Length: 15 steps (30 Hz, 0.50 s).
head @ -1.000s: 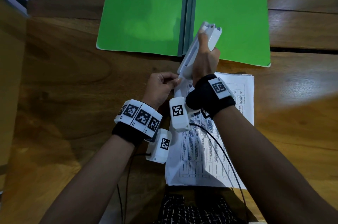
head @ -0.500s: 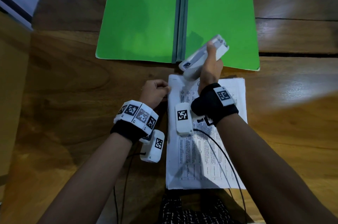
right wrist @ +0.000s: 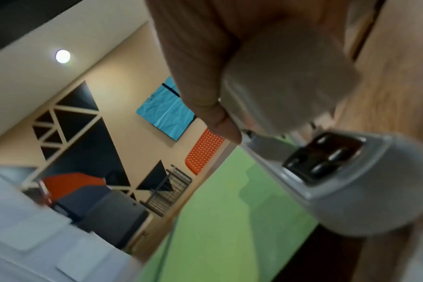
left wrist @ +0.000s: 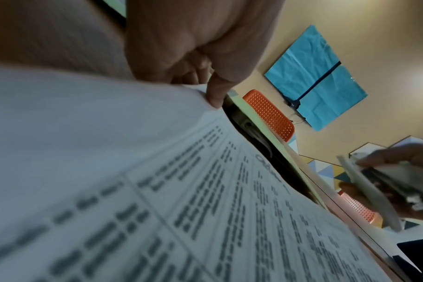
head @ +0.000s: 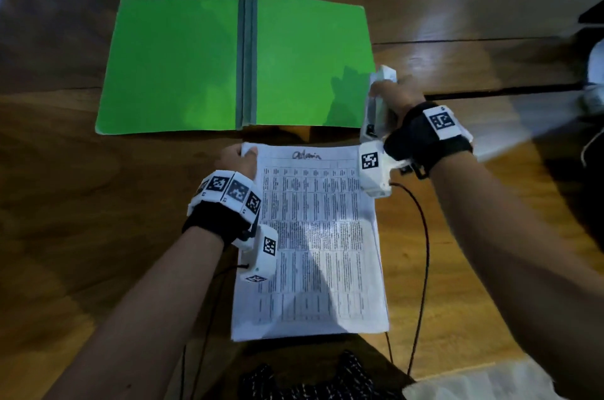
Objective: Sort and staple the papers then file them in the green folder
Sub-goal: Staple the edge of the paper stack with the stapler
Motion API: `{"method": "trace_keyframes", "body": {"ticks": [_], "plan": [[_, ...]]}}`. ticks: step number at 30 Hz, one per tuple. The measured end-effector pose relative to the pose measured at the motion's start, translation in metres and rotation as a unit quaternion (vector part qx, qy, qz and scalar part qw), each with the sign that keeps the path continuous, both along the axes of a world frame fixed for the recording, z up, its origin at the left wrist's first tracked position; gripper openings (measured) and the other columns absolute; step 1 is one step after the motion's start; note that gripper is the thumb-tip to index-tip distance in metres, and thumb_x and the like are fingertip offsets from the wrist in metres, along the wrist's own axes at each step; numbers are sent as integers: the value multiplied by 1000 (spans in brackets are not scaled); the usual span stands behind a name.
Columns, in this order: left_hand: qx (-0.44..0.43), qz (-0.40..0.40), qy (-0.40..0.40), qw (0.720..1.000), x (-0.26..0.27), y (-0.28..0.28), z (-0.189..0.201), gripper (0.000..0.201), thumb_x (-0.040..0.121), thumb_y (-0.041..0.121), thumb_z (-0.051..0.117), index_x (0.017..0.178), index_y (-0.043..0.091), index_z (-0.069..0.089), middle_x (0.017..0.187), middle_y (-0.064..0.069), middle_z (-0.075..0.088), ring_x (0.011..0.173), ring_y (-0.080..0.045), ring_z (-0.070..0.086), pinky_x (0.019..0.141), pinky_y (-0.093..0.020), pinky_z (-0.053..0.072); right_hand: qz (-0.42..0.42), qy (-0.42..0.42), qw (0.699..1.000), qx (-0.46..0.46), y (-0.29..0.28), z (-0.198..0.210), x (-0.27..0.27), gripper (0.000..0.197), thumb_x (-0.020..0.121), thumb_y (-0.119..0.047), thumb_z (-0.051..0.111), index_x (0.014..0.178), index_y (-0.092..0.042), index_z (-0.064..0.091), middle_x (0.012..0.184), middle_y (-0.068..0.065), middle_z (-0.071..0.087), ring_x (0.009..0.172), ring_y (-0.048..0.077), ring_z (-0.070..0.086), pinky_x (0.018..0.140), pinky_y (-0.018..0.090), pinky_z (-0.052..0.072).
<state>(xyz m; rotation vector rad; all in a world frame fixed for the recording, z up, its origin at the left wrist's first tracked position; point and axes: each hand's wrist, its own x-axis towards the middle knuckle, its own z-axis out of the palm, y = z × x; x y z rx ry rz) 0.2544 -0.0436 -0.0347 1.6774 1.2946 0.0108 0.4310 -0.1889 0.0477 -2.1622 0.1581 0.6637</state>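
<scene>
A stack of printed papers (head: 313, 242) lies on the wooden table in front of me, with a handwritten word at its top. My left hand (head: 240, 157) pinches the stack's top left corner, thumb on top of the papers (left wrist: 157, 171). The green folder (head: 183, 66) lies spread flat beyond the papers. My right hand (head: 390, 97) grips a white stapler (head: 379, 105) just off the folder's right edge, above the papers' top right corner. In the right wrist view the stapler (right wrist: 326, 171) fills the frame, its jaws slightly apart, over the green folder (right wrist: 229, 219).
The wooden table (head: 81, 203) runs all round the papers and folder. Sensor cables (head: 421, 252) trail from both wrists across the table's near edge. Something dark and white, blurred, sits at the far right edge (head: 591, 73). Orange chairs (left wrist: 268, 114) stand behind the table.
My right hand has carried the stapler off the papers' top left corner to the right, past the folder's right edge. My left hand has kept its pinch on the corner.
</scene>
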Motion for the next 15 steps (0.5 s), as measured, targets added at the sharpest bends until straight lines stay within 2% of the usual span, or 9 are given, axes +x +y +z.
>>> {"method": "trace_keyframes", "body": {"ticks": [1, 3, 5, 7, 9, 11, 12, 15], "plan": [[6, 7, 2, 1000, 3, -3, 0, 30, 94, 24, 50, 107, 3, 66, 112, -21, 67, 106, -35, 62, 85, -34, 48, 17, -20, 999, -40, -5, 5, 9, 53, 77, -19, 61, 124, 3, 47, 119, 21, 59, 109, 35, 58, 90, 42, 52], [14, 19, 8, 1000, 8, -7, 0, 30, 95, 24, 48, 106, 3, 65, 112, -20, 66, 106, -34, 61, 81, -30, 44, 53, -66, 989, -122, -13, 9, 25, 46, 88, -15, 54, 126, 8, 44, 129, 23, 55, 117, 35, 55, 94, 38, 47], [19, 28, 11, 999, 10, -9, -2, 25, 95, 24, 47, 99, 7, 65, 100, -21, 64, 100, -32, 61, 79, -30, 43, 93, -83, 975, -182, -20, 4, 38, 44, 92, -19, 50, 125, 9, 44, 130, 24, 53, 118, 34, 54, 93, 37, 46], [31, 30, 11, 999, 9, -10, -4, 19, 95, 22, 46, 89, 11, 60, 88, -14, 56, 86, -25, 54, 73, -25, 35, 124, -87, 963, -223, -22, -2, 43, 44, 95, -25, 45, 124, 9, 45, 129, 24, 54, 117, 34, 54, 92, 38, 45], [36, 43, 10, 998, 8, -11, -6, 15, 96, 21, 46, 88, 14, 57, 87, -9, 54, 83, -18, 48, 73, -23, 32, 145, -95, 953, -248, -21, -8, 48, 46, 97, -29, 41, 122, 9, 47, 128, 24, 55, 116, 35, 54, 91, 37, 45], [38, 53, 8, 998, 7, -12, -7, 17, 96, 21, 46, 92, 12, 60, 88, -7, 54, 83, -18, 48, 74, -23, 33, 161, -108, 943, -271, -18, -11, 53, 48, 97, -32, 39, 123, 8, 47, 130, 25, 53, 117, 36, 54, 91, 36, 44], [37, 58, 6, 998, 7, -13, -6, 22, 95, 21, 47, 98, 8, 64, 89, -8, 55, 84, -19, 49, 74, -23, 34, 169, -115, 936, -286, -17, -11, 55, 49, 98, -32, 38, 125, 7, 45, 132, 24, 51, 119, 36, 52, 92, 36, 44], [18, 68, 1, 997, 7, -14, -2, 31, 95, 22, 48, 113, 2, 63, 103, -15, 65, 97, -29, 59, 84, -31, 46, 185, -123, 926, -306, -17, -12, 58, 49, 97, -32, 40, 128, 6, 42, 136, 24, 46, 122, 37, 49, 95, 38, 43]]}}
